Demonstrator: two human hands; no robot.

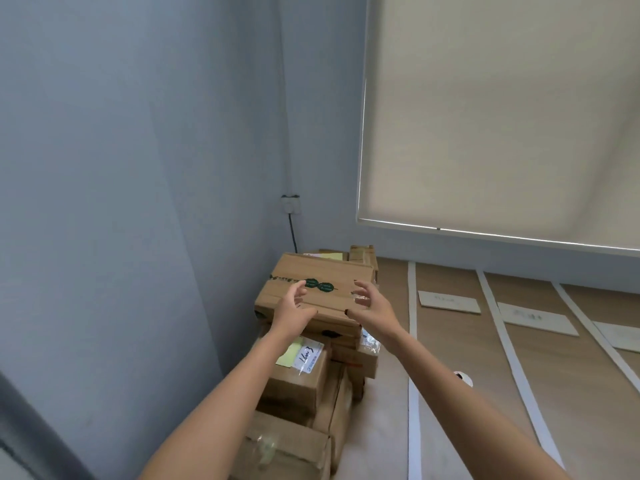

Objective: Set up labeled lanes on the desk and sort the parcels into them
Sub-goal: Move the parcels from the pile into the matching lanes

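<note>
A pile of cardboard parcels stands against the blue wall at the desk's left side. On top lies a flat brown box with green print. My left hand and my right hand hover just over its near edge, both with fingers spread and holding nothing. Below it sits a parcel with a white handwritten label and a yellow note. White tape strips divide the brown desk into lanes. Paper labels lie near the head of each lane.
A wall socket with a black cable hangs above the pile. A cream roller blind covers the window behind the desk. A small white round object lies on the desk by my right forearm. More labels lie to the right.
</note>
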